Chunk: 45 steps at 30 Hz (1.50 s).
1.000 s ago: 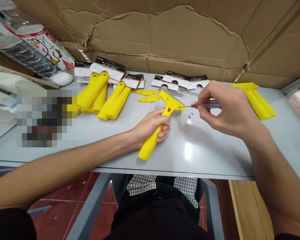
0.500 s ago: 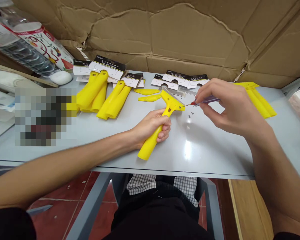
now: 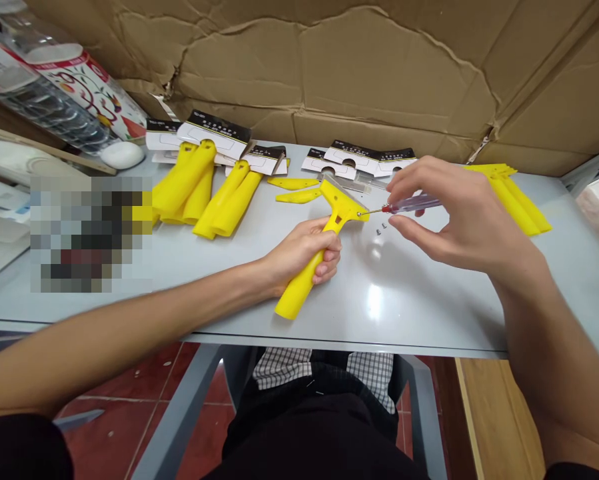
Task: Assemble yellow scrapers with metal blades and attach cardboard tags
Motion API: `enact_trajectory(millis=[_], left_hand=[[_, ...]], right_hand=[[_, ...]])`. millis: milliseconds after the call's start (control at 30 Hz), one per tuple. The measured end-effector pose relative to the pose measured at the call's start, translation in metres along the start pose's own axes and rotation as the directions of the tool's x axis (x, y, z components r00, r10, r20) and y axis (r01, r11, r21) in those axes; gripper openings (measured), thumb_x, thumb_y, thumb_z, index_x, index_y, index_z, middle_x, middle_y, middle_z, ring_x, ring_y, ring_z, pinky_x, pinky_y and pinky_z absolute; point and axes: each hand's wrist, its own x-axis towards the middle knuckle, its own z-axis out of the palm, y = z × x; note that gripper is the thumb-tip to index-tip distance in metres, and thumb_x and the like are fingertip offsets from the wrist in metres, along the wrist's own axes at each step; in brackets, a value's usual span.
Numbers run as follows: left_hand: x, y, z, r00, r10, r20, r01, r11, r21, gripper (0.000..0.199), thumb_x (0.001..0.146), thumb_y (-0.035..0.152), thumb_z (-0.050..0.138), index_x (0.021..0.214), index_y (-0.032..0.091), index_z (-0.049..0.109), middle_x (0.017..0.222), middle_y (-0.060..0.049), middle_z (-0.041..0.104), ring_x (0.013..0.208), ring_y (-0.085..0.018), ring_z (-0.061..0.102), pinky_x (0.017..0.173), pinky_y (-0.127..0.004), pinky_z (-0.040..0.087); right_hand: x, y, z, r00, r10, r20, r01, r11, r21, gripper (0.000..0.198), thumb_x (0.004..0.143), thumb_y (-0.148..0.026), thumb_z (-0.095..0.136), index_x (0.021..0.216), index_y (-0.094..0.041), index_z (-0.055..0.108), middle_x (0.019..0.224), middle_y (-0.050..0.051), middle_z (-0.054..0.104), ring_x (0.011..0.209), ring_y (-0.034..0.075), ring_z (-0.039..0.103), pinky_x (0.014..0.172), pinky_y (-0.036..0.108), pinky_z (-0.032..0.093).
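My left hand (image 3: pixel 309 257) is wrapped round the handle of a yellow scraper (image 3: pixel 299 293), its wide head tilted up and away from me. In my right hand (image 3: pixel 454 213) is a screwdriver (image 3: pixel 412 202) with a clear purplish handle, held by the fingertips. The thumb stands a little off the handle. Its thin shaft points left, and the tip meets a small screw (image 3: pixel 359 214) at the right corner of the scraper head. Loose screws (image 3: pixel 378 232) lie on the table just below the shaft. Two flat yellow plates (image 3: pixel 299 195) rest left of the scraper head.
Several yellow handles (image 3: pixel 229 203) with black-and-white cards (image 3: pixel 214 133) lie at the back left. More cards (image 3: pixel 352 157) lie behind the scraper, and further yellow parts (image 3: pixel 519 197) at the right. A cardboard sheet (image 3: pixel 299 60) stands behind; a water bottle (image 3: pixel 54 100) is at far left.
My right thumb and fingers have spread wider around the screwdriver handle. The scraper, my left hand and the screwdriver tip have stayed in place.
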Motion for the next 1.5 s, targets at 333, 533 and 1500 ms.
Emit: enact_trajectory(millis=[333, 533, 1500], left_hand=[[-0.002, 0.0, 0.0, 1.0, 0.011, 0.004, -0.011, 1.0, 0.005, 0.025, 0.077, 0.013, 0.068, 0.077, 0.024, 0.045, 0.054, 0.008, 0.046, 0.037, -0.006, 0.038, 0.035, -0.02, 0.032], [-0.003, 0.001, -0.001, 1.0, 0.004, 0.003, -0.004, 1.0, 0.03, 0.024, 0.077, 0.013, 0.067, 0.079, 0.024, 0.046, 0.054, 0.008, 0.048, 0.037, -0.007, 0.039, 0.034, -0.019, 0.033], [0.0, 0.0, -0.003, 1.0, 0.004, 0.027, -0.003, 0.998, -0.059, 0.025, 0.079, 0.007, 0.066, 0.08, 0.023, 0.046, 0.058, 0.009, 0.048, 0.039, -0.005, 0.036, 0.034, -0.017, 0.033]], right_hand=[[-0.001, 0.008, -0.006, 1.0, -0.013, 0.007, 0.013, 0.997, -0.074, 0.011, 0.105, -0.028, 0.061, 0.101, -0.031, 0.072, 0.105, 0.006, 0.079, 0.092, 0.028, 0.075, 0.08, 0.046, 0.059], [-0.001, 0.013, -0.002, 0.993, -0.078, -0.094, 0.073, 0.996, -0.053, 0.011, 0.097, -0.023, 0.069, 0.106, -0.029, 0.067, 0.093, 0.002, 0.078, 0.077, 0.024, 0.075, 0.068, 0.041, 0.059], [-0.005, 0.003, -0.003, 0.977, -0.19, -0.098, 0.167, 0.964, -0.205, 0.012, 0.103, -0.018, 0.062, 0.104, -0.028, 0.067, 0.101, 0.003, 0.079, 0.081, 0.022, 0.073, 0.071, 0.037, 0.053]])
